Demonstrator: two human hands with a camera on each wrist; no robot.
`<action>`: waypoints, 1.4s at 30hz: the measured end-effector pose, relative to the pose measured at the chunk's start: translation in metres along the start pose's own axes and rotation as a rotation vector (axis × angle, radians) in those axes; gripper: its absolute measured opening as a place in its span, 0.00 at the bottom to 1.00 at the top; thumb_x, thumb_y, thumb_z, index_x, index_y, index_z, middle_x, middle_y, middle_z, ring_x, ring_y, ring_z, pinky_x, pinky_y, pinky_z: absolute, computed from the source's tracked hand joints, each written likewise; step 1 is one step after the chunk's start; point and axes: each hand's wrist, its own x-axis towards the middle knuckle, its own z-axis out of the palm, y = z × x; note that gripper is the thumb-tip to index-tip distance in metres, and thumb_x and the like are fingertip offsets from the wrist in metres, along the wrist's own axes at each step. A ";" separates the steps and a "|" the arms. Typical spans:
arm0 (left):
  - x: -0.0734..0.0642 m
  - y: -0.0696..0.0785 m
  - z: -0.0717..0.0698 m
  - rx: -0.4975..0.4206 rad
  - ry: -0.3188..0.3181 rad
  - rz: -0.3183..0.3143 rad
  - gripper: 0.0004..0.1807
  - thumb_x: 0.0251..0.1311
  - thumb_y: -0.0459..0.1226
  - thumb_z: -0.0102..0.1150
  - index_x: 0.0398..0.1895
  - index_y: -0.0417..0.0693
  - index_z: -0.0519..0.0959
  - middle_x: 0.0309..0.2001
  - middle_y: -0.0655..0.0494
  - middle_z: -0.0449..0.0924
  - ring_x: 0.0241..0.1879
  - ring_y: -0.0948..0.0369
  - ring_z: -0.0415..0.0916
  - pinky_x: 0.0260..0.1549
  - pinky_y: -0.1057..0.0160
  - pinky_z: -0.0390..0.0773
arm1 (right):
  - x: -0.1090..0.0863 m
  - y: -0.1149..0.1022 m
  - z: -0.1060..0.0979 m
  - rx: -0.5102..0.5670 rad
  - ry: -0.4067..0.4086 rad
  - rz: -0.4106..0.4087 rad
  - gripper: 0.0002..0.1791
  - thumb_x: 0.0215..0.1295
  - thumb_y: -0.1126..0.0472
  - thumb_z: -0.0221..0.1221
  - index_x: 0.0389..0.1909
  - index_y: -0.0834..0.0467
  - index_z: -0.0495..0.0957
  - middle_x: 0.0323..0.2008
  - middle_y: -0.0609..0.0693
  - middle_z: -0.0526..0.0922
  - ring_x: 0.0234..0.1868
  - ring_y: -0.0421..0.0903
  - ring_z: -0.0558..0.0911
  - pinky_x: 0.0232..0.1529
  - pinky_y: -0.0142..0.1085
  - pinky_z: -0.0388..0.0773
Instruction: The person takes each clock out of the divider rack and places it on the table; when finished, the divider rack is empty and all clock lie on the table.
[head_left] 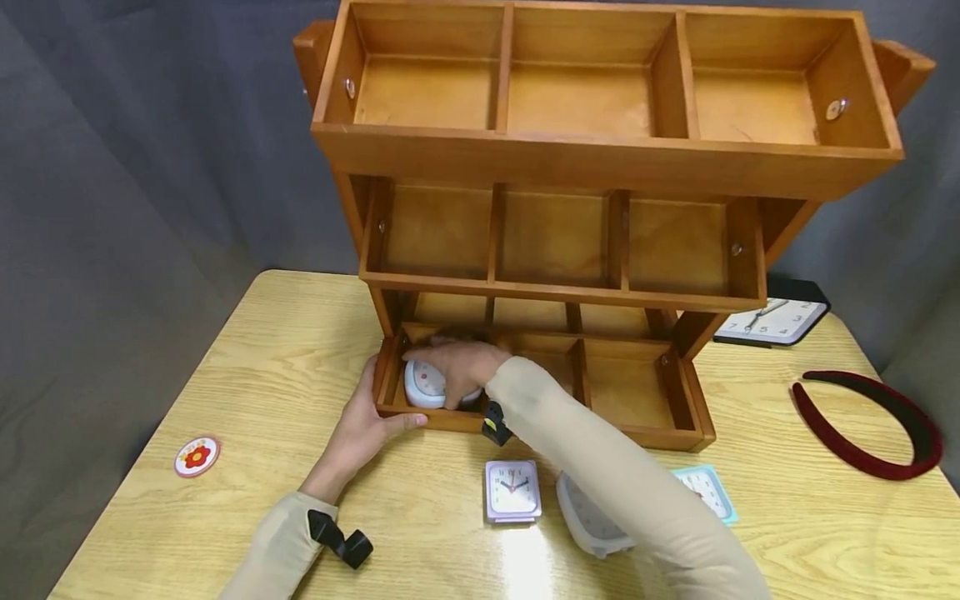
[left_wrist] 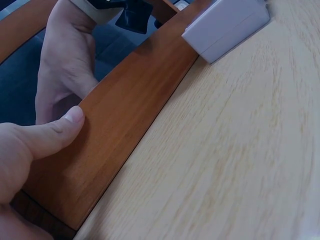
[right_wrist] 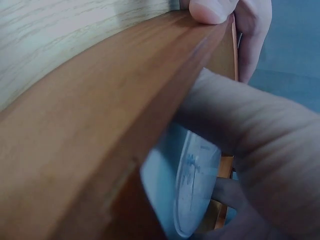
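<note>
A three-tier wooden rack (head_left: pixel 600 158) with divided trays stands on the table. In its lowest left compartment sits a small pale alarm clock (head_left: pixel 426 379), face up. My right hand (head_left: pixel 461 371) reaches down over this clock and grips it by its sides, covering much of it. In the right wrist view, the clock's face (right_wrist: pixel 197 175) shows between the thumb and fingers, close behind the front board. My left hand (head_left: pixel 363 429) holds the front left corner of the bottom tray, its thumb (left_wrist: pixel 60 132) on the front board and its fingers along the side.
Before the rack lie a lilac square clock (head_left: pixel 513 492), a grey-white clock (head_left: pixel 592 521) partly under my right forearm, and a light blue clock (head_left: pixel 708 492). A black-framed clock (head_left: pixel 780 317) and dark red headband (head_left: pixel 862 446) lie right; a round flower badge (head_left: pixel 197 457) lies left.
</note>
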 end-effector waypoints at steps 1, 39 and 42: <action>0.000 0.000 0.000 0.000 0.000 0.001 0.58 0.47 0.35 0.74 0.76 0.52 0.44 0.72 0.45 0.57 0.71 0.46 0.59 0.69 0.44 0.60 | 0.000 0.000 0.000 -0.001 0.002 -0.005 0.53 0.46 0.65 0.72 0.73 0.44 0.57 0.71 0.51 0.62 0.69 0.47 0.64 0.63 0.41 0.71; -0.001 0.001 -0.002 -0.036 0.007 -0.019 0.54 0.50 0.25 0.68 0.76 0.51 0.45 0.68 0.43 0.63 0.67 0.47 0.64 0.66 0.47 0.64 | -0.094 -0.030 -0.020 -0.085 0.357 -0.138 0.54 0.32 0.46 0.75 0.68 0.38 0.65 0.56 0.49 0.73 0.39 0.46 0.76 0.29 0.35 0.77; -0.001 0.001 -0.001 -0.037 0.003 -0.031 0.51 0.54 0.24 0.64 0.76 0.50 0.44 0.68 0.40 0.62 0.68 0.45 0.63 0.67 0.46 0.64 | -0.109 -0.041 -0.006 -0.101 0.348 -0.165 0.54 0.31 0.45 0.75 0.68 0.38 0.65 0.53 0.48 0.74 0.37 0.46 0.76 0.27 0.32 0.75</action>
